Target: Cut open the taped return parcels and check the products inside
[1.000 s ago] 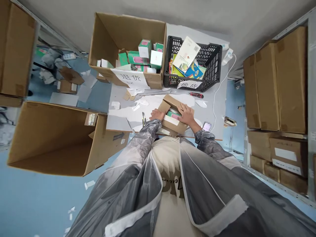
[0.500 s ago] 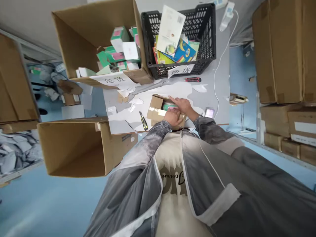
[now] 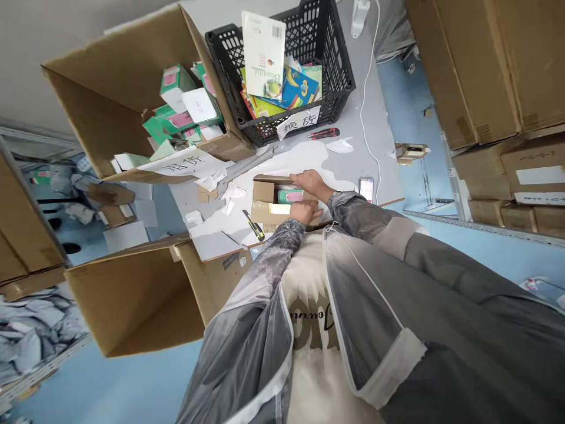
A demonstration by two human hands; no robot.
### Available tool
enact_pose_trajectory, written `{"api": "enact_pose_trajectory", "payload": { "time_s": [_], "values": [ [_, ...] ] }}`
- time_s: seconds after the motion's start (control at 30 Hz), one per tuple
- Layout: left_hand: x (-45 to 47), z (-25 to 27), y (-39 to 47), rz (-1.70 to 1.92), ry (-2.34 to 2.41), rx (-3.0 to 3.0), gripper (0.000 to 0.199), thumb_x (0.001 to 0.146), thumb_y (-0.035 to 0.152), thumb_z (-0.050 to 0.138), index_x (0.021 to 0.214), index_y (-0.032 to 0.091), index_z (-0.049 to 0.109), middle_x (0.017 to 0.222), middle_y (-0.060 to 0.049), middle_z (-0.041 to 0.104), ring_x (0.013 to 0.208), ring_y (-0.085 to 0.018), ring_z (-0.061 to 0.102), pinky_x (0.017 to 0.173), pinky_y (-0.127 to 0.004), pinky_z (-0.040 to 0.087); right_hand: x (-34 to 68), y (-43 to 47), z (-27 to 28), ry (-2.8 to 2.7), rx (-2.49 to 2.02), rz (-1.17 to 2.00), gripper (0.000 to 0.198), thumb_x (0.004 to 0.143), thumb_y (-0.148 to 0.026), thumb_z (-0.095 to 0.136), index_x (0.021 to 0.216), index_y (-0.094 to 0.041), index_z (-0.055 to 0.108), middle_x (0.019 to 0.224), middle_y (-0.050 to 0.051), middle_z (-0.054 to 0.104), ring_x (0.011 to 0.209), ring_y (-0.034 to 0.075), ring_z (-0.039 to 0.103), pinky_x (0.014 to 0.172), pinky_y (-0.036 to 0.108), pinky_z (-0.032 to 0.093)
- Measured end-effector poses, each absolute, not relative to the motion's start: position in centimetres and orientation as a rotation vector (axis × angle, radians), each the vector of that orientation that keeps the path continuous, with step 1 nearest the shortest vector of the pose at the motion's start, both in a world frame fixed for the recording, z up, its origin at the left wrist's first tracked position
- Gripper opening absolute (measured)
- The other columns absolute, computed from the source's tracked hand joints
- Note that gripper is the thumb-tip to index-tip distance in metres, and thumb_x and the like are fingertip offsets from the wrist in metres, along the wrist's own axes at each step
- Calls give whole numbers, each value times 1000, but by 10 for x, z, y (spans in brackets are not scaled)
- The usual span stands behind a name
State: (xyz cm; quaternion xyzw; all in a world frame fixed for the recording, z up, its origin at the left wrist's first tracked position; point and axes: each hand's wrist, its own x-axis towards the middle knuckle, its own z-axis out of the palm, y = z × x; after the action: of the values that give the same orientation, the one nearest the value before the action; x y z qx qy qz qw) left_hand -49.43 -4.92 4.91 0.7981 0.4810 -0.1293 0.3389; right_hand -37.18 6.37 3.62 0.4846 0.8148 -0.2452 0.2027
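While my left hand (image 3: 303, 211) presses flat on the near flap of the small brown cardboard carton (image 3: 274, 200) on the grey counter (image 3: 353, 112), my right hand (image 3: 309, 178) rests on its far edge, fingers loosely spread, gripping nothing; the carton is open, its green-and-pink packet (image 3: 290, 195) not yet out.

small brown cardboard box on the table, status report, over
Left hand on near flap, right hand on far edge of small brown cardboard box. Box open, green-pink carton inside. Yellow-black utility knife beside it, clear of hands.
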Motion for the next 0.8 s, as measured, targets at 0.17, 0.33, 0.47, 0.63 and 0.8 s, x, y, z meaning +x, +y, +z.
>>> {"api": "enact_pose_trajectory", "payload": {
  "time_s": [0.17, 0.33, 0.47, 0.63, 0.8],
  "values": [
    [-506, 44, -56, -137, 1218, 2162, 44, 124, 49, 66, 104, 18, 91, 100, -22, 85, 102, -36, 82, 90, -45, 51, -380, 61, 38, 2258, 1406, -681, 53, 129, -55, 54, 164, -17, 65, 138, 26, 89, 128, 37, 85, 106, 44, 58],
    [-519, 42, -63, -55, 1161, 2194, 49, 126, 45, 59, 96, 21, 89, 98, -21, 84, 100, -34, 80, 94, -46, 51, -387, 57, 38, 2278, 1421, -661, 55, 129, -57, 51, 162, -14, 66, 134, 27, 90, 125, 36, 86, 105, 44, 58],
    [-523, 41, -63, -74, 1117, 2227, 48, 126, 44, 59, 96, 21, 89, 103, -21, 85, 102, -33, 79, 97, -47, 52, -392, 53, 39, 2258, 1448, -643, 54, 130, -53, 53, 164, -13, 65, 134, 27, 90, 124, 35, 87, 106, 43, 58],
    [-533, 47, -67, -56, 1072, 2253, 36, 123, 42, 65, 114, 20, 92, 117, -21, 86, 118, -35, 78, 111, -51, 53, -394, 39, 44, 2253, 1457, -600, 49, 128, -36, 53, 170, -12, 62, 144, 28, 87, 130, 36, 84, 104, 42, 58],
    [-603, 54, -96, 76, 1581, 2009, 45, 121, 39, 60, 159, 26, 80, 159, -23, 74, 155, -41, 63, 135, -61, 42, -362, 19, 42, 2048, 1716, -668, 49, 130, -40, 53, 169, -13, 64, 142, 25, 88, 124, 33, 85, 101, 37, 57]
  ]
}}
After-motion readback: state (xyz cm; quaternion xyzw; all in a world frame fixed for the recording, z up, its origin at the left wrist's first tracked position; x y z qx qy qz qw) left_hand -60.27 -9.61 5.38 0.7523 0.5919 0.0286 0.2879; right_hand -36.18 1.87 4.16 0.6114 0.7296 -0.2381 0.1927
